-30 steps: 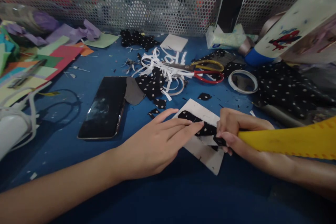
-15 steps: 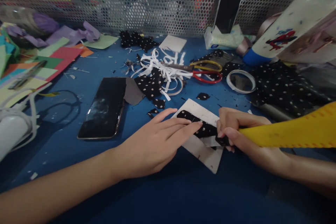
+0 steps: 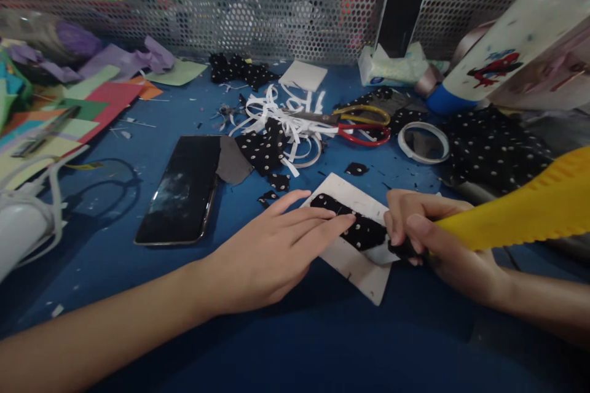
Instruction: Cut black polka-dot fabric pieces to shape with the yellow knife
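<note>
The left hand (image 3: pixel 271 252) is pressing flat, grip released, the limp, light polka-dot fabric strip (image 3: pixel 354 224) onto stiff white card (image 3: pixel 357 267) while the right hand (image 3: pixel 433 239) is clenching a yellow tool (image 3: pixel 520 215) at the strip's end.

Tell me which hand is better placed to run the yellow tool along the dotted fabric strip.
Likely the right hand: it grips the yellow tool with its tip at the strip's near end. The left hand lies flat, fingertips pinning the dotted fabric strip to the white card.
</note>
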`<action>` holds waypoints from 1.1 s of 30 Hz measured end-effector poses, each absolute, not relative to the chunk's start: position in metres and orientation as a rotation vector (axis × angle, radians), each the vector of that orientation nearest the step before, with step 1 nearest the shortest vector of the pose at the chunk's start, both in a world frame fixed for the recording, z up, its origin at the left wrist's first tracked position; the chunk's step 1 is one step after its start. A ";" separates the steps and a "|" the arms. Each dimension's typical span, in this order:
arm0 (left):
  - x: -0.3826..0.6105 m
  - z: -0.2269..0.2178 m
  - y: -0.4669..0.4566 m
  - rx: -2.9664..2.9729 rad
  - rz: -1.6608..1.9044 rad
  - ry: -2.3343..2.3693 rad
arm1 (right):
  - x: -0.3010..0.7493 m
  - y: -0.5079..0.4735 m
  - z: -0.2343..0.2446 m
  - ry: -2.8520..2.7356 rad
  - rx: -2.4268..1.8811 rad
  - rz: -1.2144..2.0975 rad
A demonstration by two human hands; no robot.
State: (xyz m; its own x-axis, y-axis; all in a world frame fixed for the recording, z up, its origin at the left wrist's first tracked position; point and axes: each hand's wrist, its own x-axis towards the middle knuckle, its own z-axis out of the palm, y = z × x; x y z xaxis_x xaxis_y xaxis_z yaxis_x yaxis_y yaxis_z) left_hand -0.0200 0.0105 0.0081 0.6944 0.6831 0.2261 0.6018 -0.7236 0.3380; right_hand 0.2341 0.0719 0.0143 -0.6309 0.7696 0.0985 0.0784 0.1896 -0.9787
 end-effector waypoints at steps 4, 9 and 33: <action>-0.020 0.009 0.011 2.670 0.489 1.039 | 0.231 0.072 0.014 -1.817 -0.739 1.484; -0.020 0.010 0.011 2.666 0.483 1.025 | 0.229 0.071 0.015 -1.819 -0.690 1.379; -0.020 0.006 0.012 2.705 0.516 1.019 | 0.229 0.072 0.027 -2.299 -0.484 1.097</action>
